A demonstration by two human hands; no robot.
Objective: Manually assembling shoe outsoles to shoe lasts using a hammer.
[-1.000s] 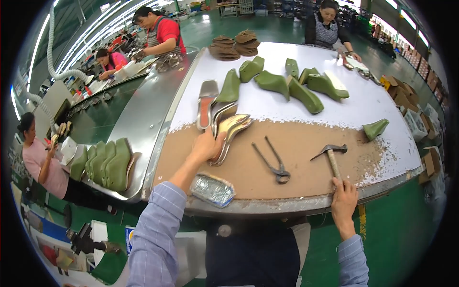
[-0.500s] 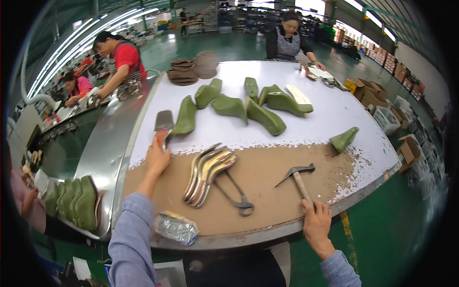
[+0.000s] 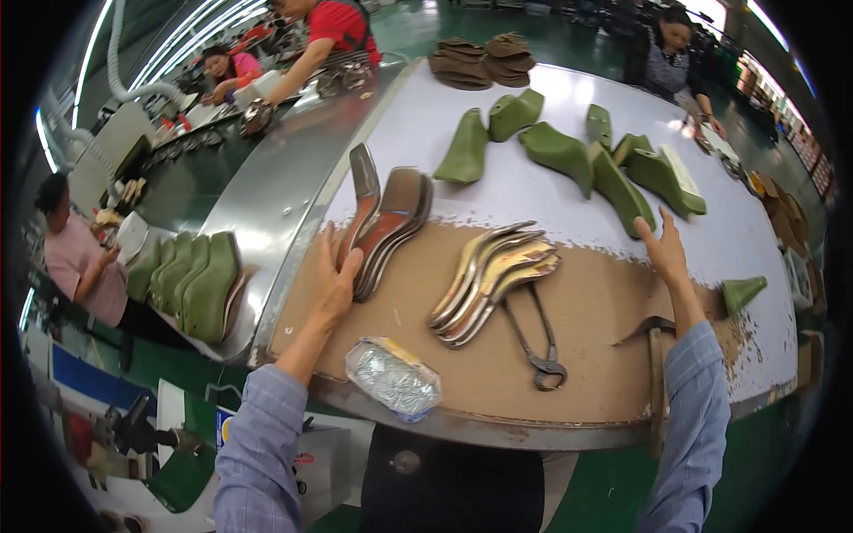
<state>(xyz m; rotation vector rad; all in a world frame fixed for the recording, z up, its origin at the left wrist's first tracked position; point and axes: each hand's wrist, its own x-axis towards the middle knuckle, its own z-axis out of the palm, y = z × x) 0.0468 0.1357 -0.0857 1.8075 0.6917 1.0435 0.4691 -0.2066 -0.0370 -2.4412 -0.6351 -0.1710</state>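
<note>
The leaning curved sole [image 3: 362, 197] sat right at my left hand [image 3: 333, 282], the thumb overlapping its near end, though I couldn't tell over the feed whether I had a grip on it or was only touching. Just right of that hand lay the brown sole stack [image 3: 395, 226]. Half a second earlier my right hand [image 3: 666, 256] had been on the hammer [image 3: 656, 377]; now it was raised, empty and spread, its fingertips close to the nearest green last [image 3: 619, 188], with the hammer lying under its forearm. I judged that this freed both hands for the pieces rather than the tool. Between the hands lay the metallic-edged sole stack [image 3: 484, 289], and nearer me the pincers [image 3: 546, 369] and a wrapped packet [image 3: 394, 377]. The table [image 3: 577, 404] was bare brown close to me, with ragged white covering beyond my hands. Left of my left hand, a metal counter [image 3: 267, 213] carried more lasts [image 3: 211, 289]; farther out, co-workers [image 3: 330, 35] stood around the green-floored room.
</note>
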